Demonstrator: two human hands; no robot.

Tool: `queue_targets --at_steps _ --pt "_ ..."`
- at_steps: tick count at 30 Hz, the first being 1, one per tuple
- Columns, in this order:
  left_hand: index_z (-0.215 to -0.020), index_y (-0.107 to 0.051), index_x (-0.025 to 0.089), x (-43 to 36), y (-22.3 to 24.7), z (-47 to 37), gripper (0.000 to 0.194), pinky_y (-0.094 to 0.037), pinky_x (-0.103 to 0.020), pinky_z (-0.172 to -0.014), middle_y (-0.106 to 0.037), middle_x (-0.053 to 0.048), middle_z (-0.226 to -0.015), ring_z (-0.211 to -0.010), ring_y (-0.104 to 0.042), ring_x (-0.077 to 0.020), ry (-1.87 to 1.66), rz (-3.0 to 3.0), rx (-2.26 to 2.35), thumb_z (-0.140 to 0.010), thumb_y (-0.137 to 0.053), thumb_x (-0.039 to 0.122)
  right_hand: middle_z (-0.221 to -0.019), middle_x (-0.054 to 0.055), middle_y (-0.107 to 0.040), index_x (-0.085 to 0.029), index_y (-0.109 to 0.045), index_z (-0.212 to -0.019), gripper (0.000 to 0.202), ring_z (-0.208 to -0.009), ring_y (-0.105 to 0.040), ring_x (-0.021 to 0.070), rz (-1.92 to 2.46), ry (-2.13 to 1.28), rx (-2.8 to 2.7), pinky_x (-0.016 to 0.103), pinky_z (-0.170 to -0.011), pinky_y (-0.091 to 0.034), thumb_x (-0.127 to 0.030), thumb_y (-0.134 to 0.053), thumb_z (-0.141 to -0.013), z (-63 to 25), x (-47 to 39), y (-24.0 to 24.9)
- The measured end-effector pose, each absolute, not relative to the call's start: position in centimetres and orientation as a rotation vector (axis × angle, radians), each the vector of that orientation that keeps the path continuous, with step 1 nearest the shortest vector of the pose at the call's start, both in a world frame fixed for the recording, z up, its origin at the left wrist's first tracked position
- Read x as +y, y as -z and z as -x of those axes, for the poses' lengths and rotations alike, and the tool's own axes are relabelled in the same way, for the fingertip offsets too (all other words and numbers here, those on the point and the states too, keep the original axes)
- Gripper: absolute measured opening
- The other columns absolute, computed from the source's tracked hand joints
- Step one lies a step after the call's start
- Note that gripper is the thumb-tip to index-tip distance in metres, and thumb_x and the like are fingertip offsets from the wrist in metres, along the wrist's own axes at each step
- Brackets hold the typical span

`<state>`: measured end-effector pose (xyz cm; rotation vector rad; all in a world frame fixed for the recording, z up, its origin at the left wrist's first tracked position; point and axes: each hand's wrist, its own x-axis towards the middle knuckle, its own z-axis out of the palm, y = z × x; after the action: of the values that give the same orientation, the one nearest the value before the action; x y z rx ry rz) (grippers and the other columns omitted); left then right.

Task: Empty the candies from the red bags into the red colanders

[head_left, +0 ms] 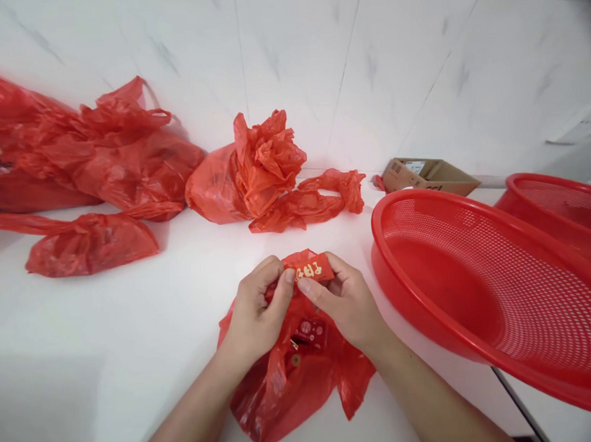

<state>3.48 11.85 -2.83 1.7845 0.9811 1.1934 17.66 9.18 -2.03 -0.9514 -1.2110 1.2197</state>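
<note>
Between my two hands is a small red paper packet (314,269) with gold characters on it. My left hand (260,303) pinches its left end between thumb and fingers. The right end is gripped by my right hand (343,298), its thumb pressed on the front. Beneath both hands an opened red plastic bag (287,408) lies on the white table. In its mouth I see a dark red patterned packet (311,332) and a small round gold piece (296,359). Folds of the bag hide the rest of its contents.
A large red mesh basket (445,292) stands at the right, with a second red basket (569,197) behind it. Filled red bags (136,157) line the tiled wall, one bunched bag (218,186) in the middle. A smaller red bag (91,245) lies left. An opened cardboard box (450,175) sits at the back.
</note>
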Motion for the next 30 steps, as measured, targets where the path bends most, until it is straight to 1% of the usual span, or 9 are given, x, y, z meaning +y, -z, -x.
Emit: queue_targets --at_steps 7,13,16,19,23,30 --pt "-0.064 -0.034 0.021 11.66 2.75 -3.39 0.035 -0.030 -0.027 -0.056 -0.035 0.004 -0.065 -0.060 -0.034 -0.0115 -1.202 -1.806 0.939 -0.097 -0.042 0.030 -0.079 -0.004 -0.060 -0.021 -0.056 -0.084 0.013 -0.072 -0.056 0.0093 0.962 -1.182 -1.229 0.021 -0.065 -0.048 -0.028 -0.066 -0.086 -17.88 8.84 1.80" --pt "-0.065 -0.035 0.020 11.70 2.75 -3.60 0.036 -0.031 -0.026 -0.056 -0.035 0.004 -0.065 -0.059 -0.034 -0.0108 -1.197 -1.784 0.909 -0.098 -0.042 0.031 -0.082 -0.001 -0.059 -0.021 -0.058 -0.090 0.007 -0.076 -0.055 0.0124 1.052 -1.091 -1.332 0.026 -0.071 -0.049 -0.029 -0.058 -0.090 -17.54 8.68 2.04" --pt "-0.066 -0.038 0.020 11.72 2.79 -3.57 0.036 -0.033 -0.025 -0.058 -0.038 0.004 -0.066 -0.061 -0.037 -0.0108 -1.162 -1.749 0.884 -0.098 -0.042 0.033 -0.077 -0.002 -0.055 -0.022 -0.056 -0.087 0.006 -0.070 -0.052 0.0118 1.039 -1.029 -1.380 0.027 -0.072 -0.048 -0.025 -0.054 -0.091 -17.22 8.50 2.29" --pt "-0.066 -0.040 0.019 11.68 2.90 -3.44 0.036 -0.034 -0.026 -0.059 -0.039 0.003 -0.068 -0.062 -0.038 -0.0108 -1.145 -1.718 0.875 -0.098 -0.042 0.036 -0.073 -0.003 -0.052 -0.022 -0.053 -0.081 0.010 -0.067 -0.048 0.0114 1.040 -0.968 -1.406 0.027 -0.072 -0.048 -0.024 -0.053 -0.092 -17.10 8.38 2.40" --pt "-0.066 -0.039 0.019 11.62 3.00 -3.42 0.037 -0.034 -0.026 -0.060 -0.038 0.004 -0.068 -0.062 -0.037 -0.0107 -1.137 -1.696 0.878 -0.098 -0.043 0.038 -0.074 -0.003 -0.052 -0.022 -0.051 -0.079 0.014 -0.067 -0.049 0.0115 1.027 -0.933 -1.433 0.027 -0.071 -0.048 -0.025 -0.053 -0.092 -17.11 8.27 2.38" --pt "-0.067 -0.043 0.019 11.59 2.81 -3.43 0.038 -0.034 -0.027 -0.061 -0.039 0.003 -0.069 -0.063 -0.038 -0.0114 -1.120 -1.686 0.878 -0.098 -0.043 0.040 -0.077 -0.002 -0.053 -0.023 -0.053 -0.083 0.011 -0.070 -0.051 0.0120 1.007 -0.895 -1.468 0.027 -0.073 -0.049 -0.024 -0.052 -0.093 -17.02 8.30 2.39"
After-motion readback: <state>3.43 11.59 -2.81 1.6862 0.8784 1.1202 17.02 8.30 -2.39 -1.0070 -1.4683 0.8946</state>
